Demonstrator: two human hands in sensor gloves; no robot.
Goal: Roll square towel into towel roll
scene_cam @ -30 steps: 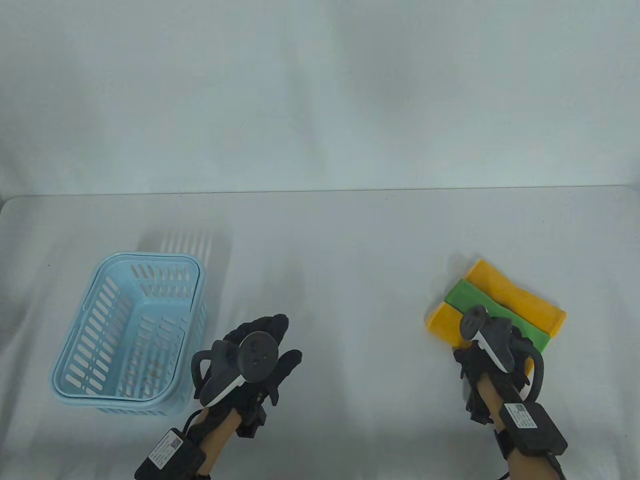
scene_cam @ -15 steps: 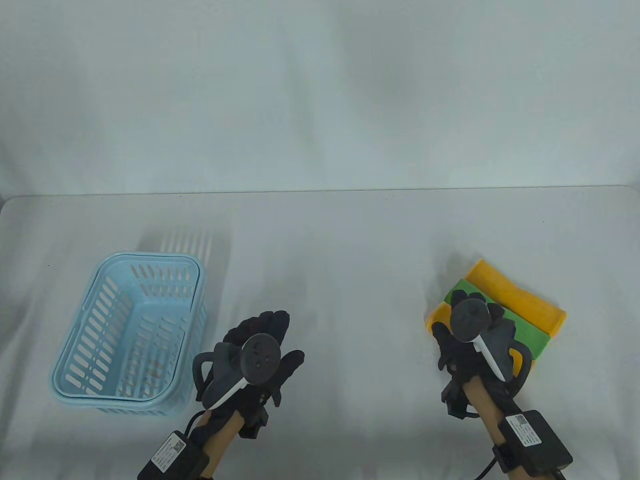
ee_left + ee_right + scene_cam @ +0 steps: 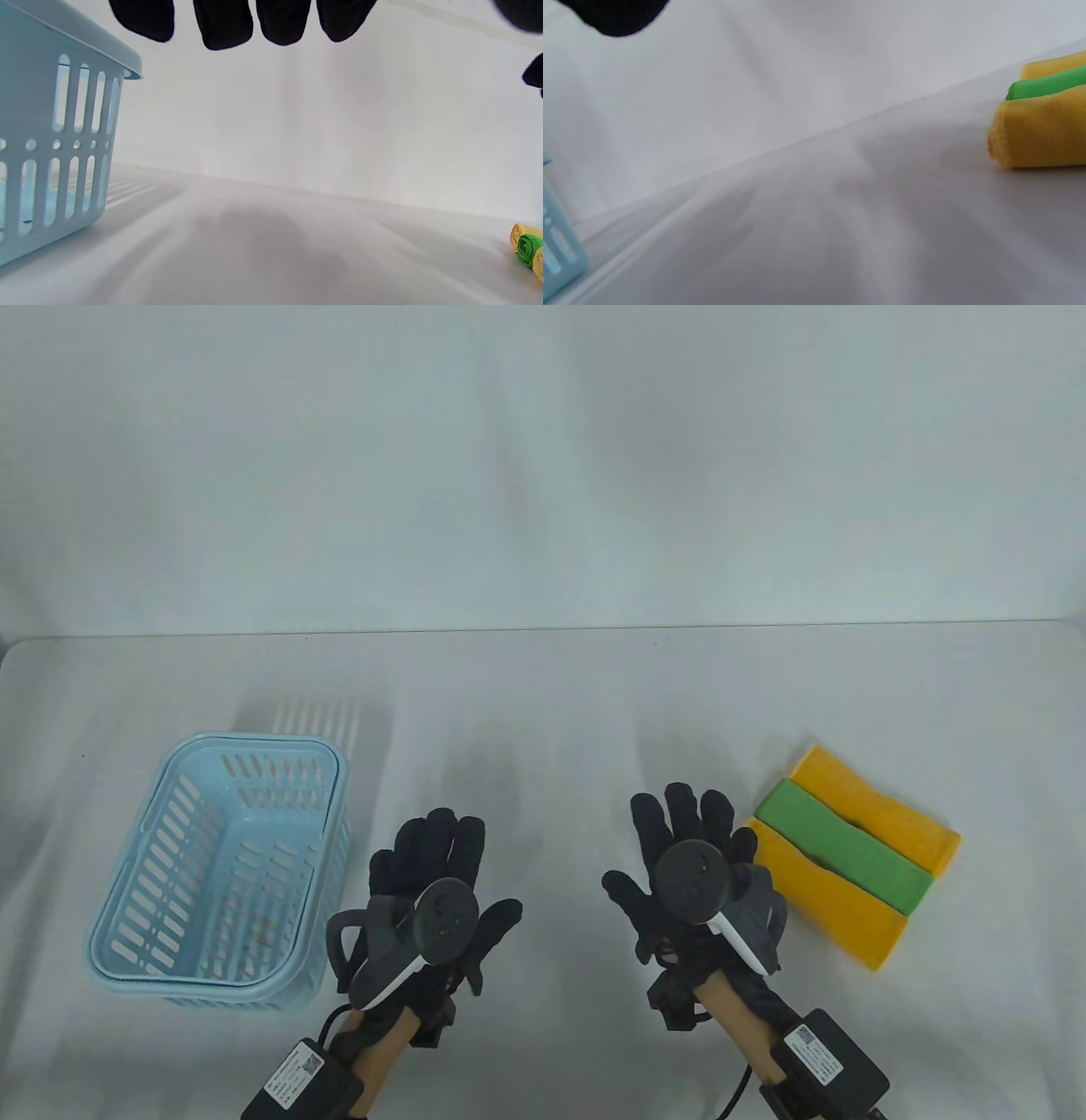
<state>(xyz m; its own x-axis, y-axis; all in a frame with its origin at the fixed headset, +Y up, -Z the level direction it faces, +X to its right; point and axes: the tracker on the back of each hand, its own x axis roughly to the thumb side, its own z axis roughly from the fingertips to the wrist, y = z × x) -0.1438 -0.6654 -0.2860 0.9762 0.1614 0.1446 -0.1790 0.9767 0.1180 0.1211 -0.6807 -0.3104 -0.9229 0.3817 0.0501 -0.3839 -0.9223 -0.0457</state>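
1. We count three towel rolls on the bench: a near yellow roll (image 3: 831,903), a green roll (image 3: 840,848) and a far yellow roll (image 3: 878,806), lying side by side and touching
2. Our left hand (image 3: 437,899) and right hand (image 3: 691,882) hover flat with fingers spread, holding nothing (the right just beside the near roll)
3. No flat towel shows, so we judge the rolling finished
4. A blue basket (image 3: 127,967) stands to the left; whether it holds anything we cannot tell
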